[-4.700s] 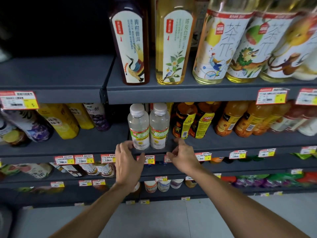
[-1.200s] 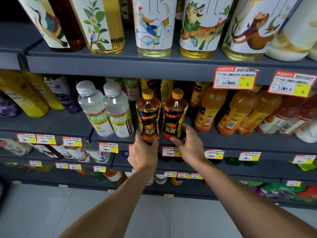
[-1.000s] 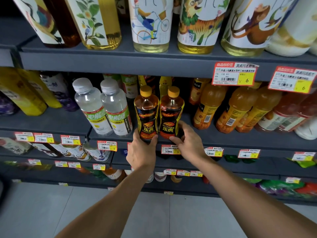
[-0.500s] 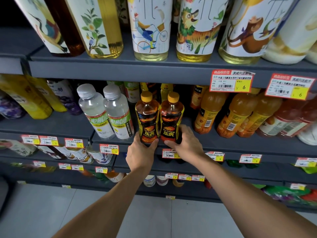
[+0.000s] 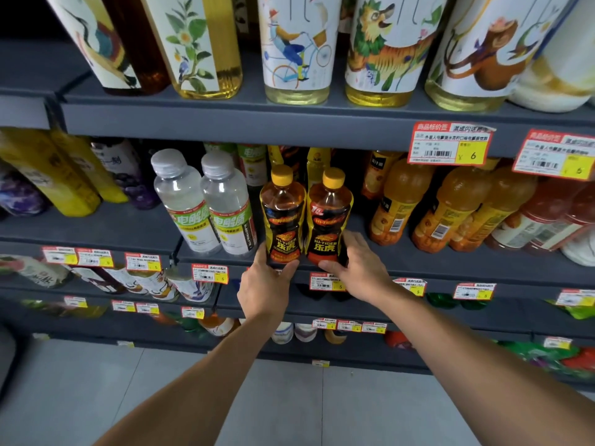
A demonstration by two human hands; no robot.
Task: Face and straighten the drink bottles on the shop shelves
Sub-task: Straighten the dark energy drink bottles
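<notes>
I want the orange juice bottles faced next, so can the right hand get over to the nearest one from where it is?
Probably yes: the right hand grips the Hi-Tiger bottle, and the nearest orange juice bottle stands just beyond it, front unobstructed.

Two hands reach into the frame, the left hand (image 5: 269,284) and the right hand (image 5: 360,268). At centre stand two dark bottles with yellow caps, one on the left (image 5: 283,217) and one on the right (image 5: 328,220). Just left of them are two clear bottles with grey caps (image 5: 185,201), side by side. To the right, on the same shelf (image 5: 450,262), three orange juice bottles (image 5: 447,210) show clearly; further ones are too blurred to count. Along the top of the frame six large tea bottles (image 5: 296,46) show. Two big price tags (image 5: 449,143) marked 6 hang at upper right. Four shelf levels are visible.
</notes>
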